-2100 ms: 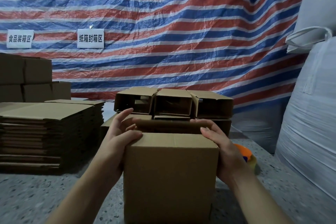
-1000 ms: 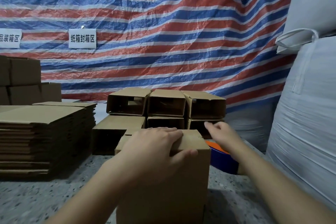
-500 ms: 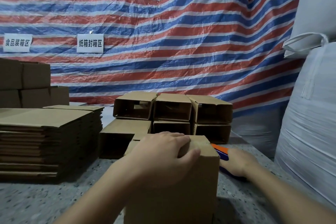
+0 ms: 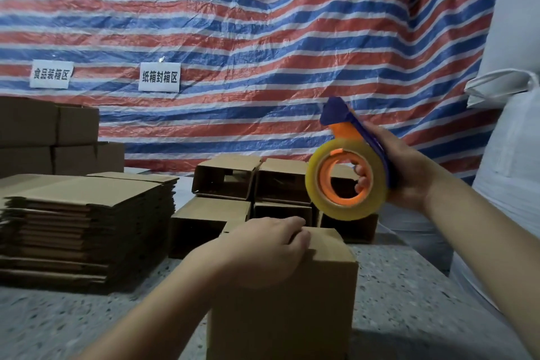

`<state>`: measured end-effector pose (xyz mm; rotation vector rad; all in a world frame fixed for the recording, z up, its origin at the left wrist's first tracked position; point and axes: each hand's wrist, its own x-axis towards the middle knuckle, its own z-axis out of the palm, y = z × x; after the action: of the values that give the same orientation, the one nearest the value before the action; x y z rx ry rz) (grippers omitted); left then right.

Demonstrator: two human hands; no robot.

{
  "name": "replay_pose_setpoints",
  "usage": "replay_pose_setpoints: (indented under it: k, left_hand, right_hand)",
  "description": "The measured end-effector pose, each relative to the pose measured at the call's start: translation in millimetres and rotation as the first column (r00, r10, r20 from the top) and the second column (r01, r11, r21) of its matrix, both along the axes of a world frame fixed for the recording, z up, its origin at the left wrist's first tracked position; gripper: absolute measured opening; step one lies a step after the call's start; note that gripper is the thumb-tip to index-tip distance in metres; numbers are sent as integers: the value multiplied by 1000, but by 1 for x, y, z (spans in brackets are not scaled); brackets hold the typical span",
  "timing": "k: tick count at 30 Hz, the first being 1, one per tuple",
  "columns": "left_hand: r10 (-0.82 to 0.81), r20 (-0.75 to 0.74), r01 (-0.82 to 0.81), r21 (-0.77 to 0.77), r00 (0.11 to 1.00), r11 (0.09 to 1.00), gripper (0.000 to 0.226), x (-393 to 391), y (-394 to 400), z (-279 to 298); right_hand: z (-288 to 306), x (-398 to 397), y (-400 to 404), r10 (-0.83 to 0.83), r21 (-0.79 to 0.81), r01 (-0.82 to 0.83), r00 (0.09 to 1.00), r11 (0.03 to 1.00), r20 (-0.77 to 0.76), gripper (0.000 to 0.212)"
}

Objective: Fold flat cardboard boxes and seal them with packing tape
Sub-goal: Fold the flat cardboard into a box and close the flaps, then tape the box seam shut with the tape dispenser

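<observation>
A folded-up brown cardboard box point(image 4: 286, 301) stands on the speckled table in front of me. My left hand point(image 4: 263, 248) lies palm-down on its closed top flaps and presses them flat. My right hand point(image 4: 400, 172) holds a tape dispenser point(image 4: 347, 178) in the air, above and to the right of the box. The dispenser has a blue and orange frame and carries a roll of clear yellowish packing tape. My fingers curl through the core of the roll.
A tall stack of flat cardboard blanks point(image 4: 84, 225) sits at the left. Several assembled open boxes point(image 4: 254, 181) lie on their sides behind the box. More boxes point(image 4: 49, 137) are piled at far left. A large white sack point(image 4: 511, 184) fills the right side.
My right hand reached down to the right of the box, took hold of the tape dispenser on the table and lifted it. My left hand moved onto the box top and stays there.
</observation>
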<state>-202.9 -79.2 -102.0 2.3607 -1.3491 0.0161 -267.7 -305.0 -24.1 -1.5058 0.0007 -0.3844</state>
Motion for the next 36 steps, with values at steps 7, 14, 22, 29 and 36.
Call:
replay_pose_setpoints:
  k: [7,14,22,29,36]
  left_hand:
    - [-89,-282,18,-244,955,970,27,8,12,11]
    - [-47,-263,-69,-413,964,908,35,14,4,-2]
    - [-331,-804,-582,-589,494,560,52,26,10,15]
    - [-434,-801,-645,-593,413,482,42,23,18,15]
    - [-450,-798,-631,-597,401,496,28,27,18,11]
  right_hand:
    - [8,2,32,80,-254,-138,971,957,-225,50]
    - [1,10,29,78,-251,-147,961,957,-267,47]
    - [35,17,39,-74,-517,-208,878,830,-472,60]
    - [44,31,64,-201,-661,-220,844,718,-498,89]
    - [45,32,62,-213,-668,-221,837,711,-504,87]
